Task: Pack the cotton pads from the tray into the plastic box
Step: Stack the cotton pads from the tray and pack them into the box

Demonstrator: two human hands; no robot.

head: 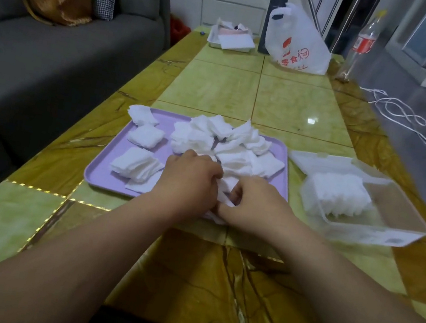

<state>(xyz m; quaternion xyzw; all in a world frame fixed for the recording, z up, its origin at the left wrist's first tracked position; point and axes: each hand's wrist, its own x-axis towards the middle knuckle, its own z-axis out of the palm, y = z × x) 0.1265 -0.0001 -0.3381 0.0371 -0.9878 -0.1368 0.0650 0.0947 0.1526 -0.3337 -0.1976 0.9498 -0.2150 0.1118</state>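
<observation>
Both hands, left hand point(192, 177) and right hand point(252, 204), closed on cotton pads point(225, 188) at tray point(98, 175) near edge; count apparently several. Square stack before moving to plastic box point(379, 232), tray's right.

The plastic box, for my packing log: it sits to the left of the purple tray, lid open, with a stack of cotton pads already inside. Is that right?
Not quite. In the head view the plastic box sits to the right of the purple tray, not the left. The rest holds: lid open, a stack of cotton pads inside.
</observation>
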